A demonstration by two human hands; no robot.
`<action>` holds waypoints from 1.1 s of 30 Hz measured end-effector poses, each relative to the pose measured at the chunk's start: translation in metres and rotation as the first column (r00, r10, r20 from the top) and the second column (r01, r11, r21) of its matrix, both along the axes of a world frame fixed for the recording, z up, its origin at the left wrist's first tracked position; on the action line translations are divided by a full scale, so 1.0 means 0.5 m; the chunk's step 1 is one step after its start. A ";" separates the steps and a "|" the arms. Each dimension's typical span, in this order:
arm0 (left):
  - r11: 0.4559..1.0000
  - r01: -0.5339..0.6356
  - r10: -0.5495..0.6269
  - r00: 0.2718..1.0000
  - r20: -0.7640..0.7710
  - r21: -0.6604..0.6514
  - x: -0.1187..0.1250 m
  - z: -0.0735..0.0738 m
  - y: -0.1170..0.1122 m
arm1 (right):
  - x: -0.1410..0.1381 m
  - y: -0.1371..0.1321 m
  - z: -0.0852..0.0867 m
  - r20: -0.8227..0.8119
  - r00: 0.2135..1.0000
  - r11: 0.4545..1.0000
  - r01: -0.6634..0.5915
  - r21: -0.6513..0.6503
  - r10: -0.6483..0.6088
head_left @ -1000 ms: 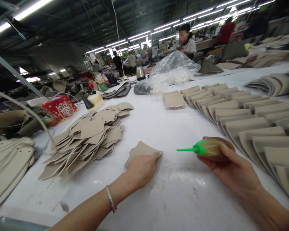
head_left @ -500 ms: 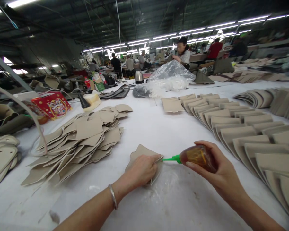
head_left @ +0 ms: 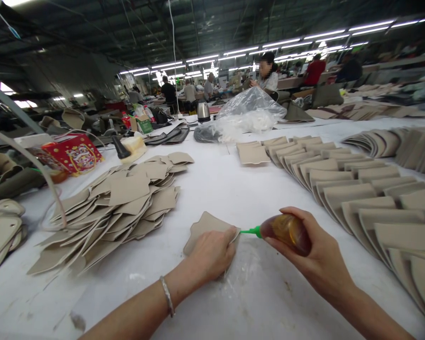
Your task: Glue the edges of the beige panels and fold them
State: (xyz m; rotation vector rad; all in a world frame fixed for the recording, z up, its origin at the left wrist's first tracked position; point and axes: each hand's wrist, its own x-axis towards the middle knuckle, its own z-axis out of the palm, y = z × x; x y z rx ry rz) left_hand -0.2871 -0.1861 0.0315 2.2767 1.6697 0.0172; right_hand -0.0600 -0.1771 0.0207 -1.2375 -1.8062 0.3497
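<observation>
A beige cut piece (head_left: 205, 225) lies on the white table (head_left: 233, 189) in front of me. My left hand (head_left: 212, 255) rests on it, fingers curled over its right edge, pressing it down. My right hand (head_left: 311, 259) is wrapped round an amber squeeze bottle (head_left: 285, 231) with a green nozzle. The nozzle tip touches the right edge of the piece, next to my left fingers. A silver bracelet (head_left: 167, 296) sits on my left wrist.
A loose heap of beige cut pieces (head_left: 120, 203) lies to the left. Overlapping rows of beige pieces (head_left: 347, 184) cover the right side. A clear plastic bag (head_left: 251, 111), a kettle (head_left: 202, 111) and a red box (head_left: 72, 153) stand farther back. Other people work at distant tables.
My right hand has brought the bottle down and left from mid-air until its nozzle reached the piece's edge. My left hand has stayed on the piece.
</observation>
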 end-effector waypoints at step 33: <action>0.999 0.007 -0.007 1.000 0.016 -0.054 -0.002 0.003 -0.001 | 0.021 -0.005 -0.031 -0.138 0.989 0.995 0.030 -0.092 -0.043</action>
